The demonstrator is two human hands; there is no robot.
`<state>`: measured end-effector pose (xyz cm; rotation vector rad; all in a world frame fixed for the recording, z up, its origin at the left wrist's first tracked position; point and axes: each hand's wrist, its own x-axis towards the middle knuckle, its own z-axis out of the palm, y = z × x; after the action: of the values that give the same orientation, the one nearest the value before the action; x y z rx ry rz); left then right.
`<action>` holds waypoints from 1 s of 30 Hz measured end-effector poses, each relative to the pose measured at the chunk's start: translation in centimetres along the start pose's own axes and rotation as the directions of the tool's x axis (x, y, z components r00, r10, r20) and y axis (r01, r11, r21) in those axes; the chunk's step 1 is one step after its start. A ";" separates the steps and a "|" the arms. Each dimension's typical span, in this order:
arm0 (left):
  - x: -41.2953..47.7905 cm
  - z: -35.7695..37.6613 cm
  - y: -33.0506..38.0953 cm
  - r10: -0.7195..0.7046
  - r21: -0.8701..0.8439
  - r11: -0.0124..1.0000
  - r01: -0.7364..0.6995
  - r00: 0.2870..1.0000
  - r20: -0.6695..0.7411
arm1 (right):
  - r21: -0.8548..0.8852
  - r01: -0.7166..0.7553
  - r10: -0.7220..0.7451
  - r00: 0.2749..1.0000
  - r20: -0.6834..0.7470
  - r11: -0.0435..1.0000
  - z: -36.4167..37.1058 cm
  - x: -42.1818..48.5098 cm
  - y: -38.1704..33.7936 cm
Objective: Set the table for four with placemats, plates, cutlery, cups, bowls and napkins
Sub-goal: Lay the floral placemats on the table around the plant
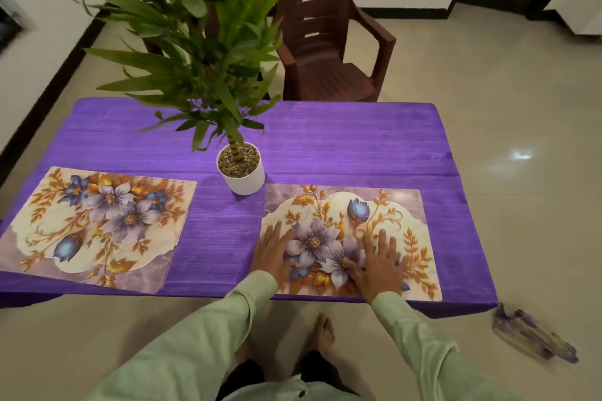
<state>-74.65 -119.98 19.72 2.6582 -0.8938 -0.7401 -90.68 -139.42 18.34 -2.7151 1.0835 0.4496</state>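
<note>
Two floral placemats lie along the near edge of a table with a purple cloth (pixel 342 146). The left placemat (pixel 94 225) lies flat with nothing on it. On the right placemat (pixel 351 205) both my hands press down with flat, straight fingers: my left hand (pixel 272 252) near its left edge, my right hand (pixel 379 265) over the flower print in its lower middle. Neither hand holds anything. No plates, cutlery, cups, bowls or napkins are in view.
A white pot (pixel 242 169) holding a tall leafy plant (pixel 202 42) stands mid-table between the mats. Brown plastic chairs (pixel 329 42) stand at the far side. Purple patterned material (pixel 534 334) lies on the floor at the right, by the table's corner.
</note>
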 end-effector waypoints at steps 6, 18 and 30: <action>-1.6 -4.1 -8.2 -0.089 -0.308 0.951 0.018 0.972 -0.218 | 0.204 0.310 -0.278 0.946 -0.169 0.929 -1.4 1.2 -10.3; -6.7 -12.3 -29.8 -0.434 -0.581 0.800 0.146 0.810 -0.395 | 0.276 0.596 -0.615 0.788 -0.021 0.754 -3.3 3.1 -40.4; -8.1 -14.0 -37.6 -0.622 -0.688 0.665 0.290 0.726 -0.295 | 0.170 0.634 -0.653 0.750 0.101 0.754 -2.7 8.8 -53.2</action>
<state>-54.03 -84.61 20.61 2.2787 0.2058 -0.2779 -47.10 -107.67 20.88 -2.6554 0.0762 0.4345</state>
